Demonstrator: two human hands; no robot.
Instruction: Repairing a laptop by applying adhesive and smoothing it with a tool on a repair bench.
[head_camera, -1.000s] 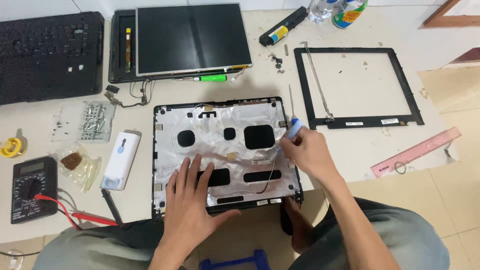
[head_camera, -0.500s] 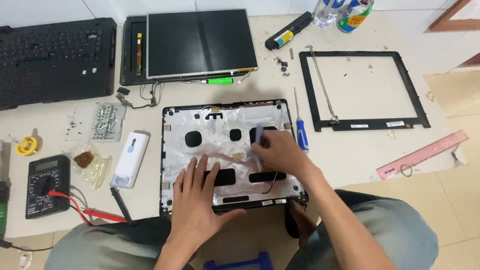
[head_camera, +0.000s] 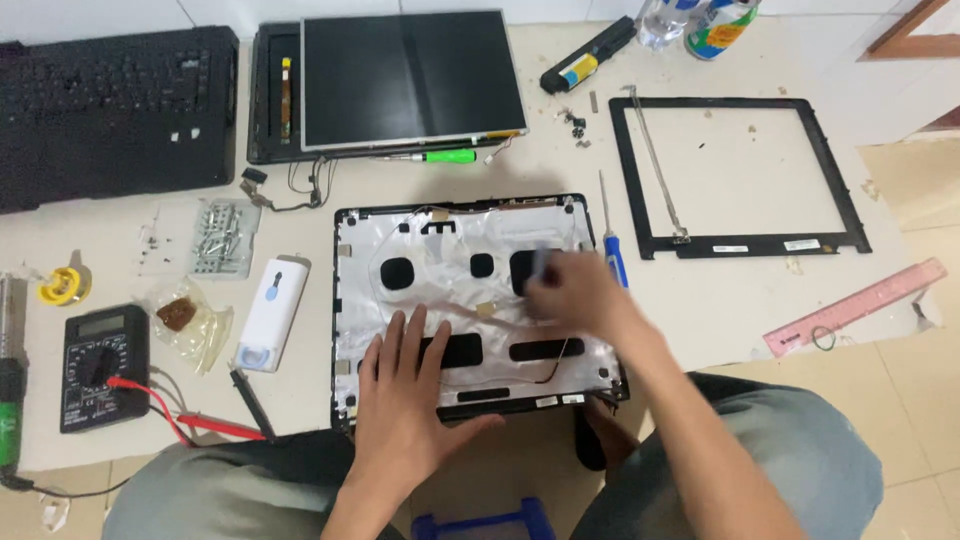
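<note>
Centrally on the pale bench (head_camera: 700, 310), a rectangular laptop lid shell (head_camera: 470, 300), black plastic rim around a crinkled silvery foil lining with rounded black cut-outs and a thin wire looping along its lower part; left hand (head_camera: 405, 385) flat on the foil near the lower edge, fingers spread and open, gripping nothing; right hand (head_camera: 575, 295) blurred over the upper right of the shell, fingers curled, whether pinching anything impossible to tell. Just beside the shell's right edge, a slim blue-handled screwdriver (head_camera: 612, 250) lying loose on the bench; further right, a thin black rectangular bezel frame (head_camera: 735, 240), hollow in the middle; nearer the corner, a flat pink ruler (head_camera: 855, 308). Above, a glossy dark screen panel (head_camera: 410, 80) with a green-handled tool (head_camera: 445, 156) at its lower edge; at left, a matte black keyboard base (head_camera: 110, 110), a clear tray of metal screws (head_camera: 225, 235), a smooth white oblong device (head_camera: 272, 312), a boxy black multimeter (head_camera: 100, 365) with red leads. Compared with half a second back, right hand shifted slightly toward the shell's right side; left hand unmoved; screwdriver unchanged beside the shell.
</note>
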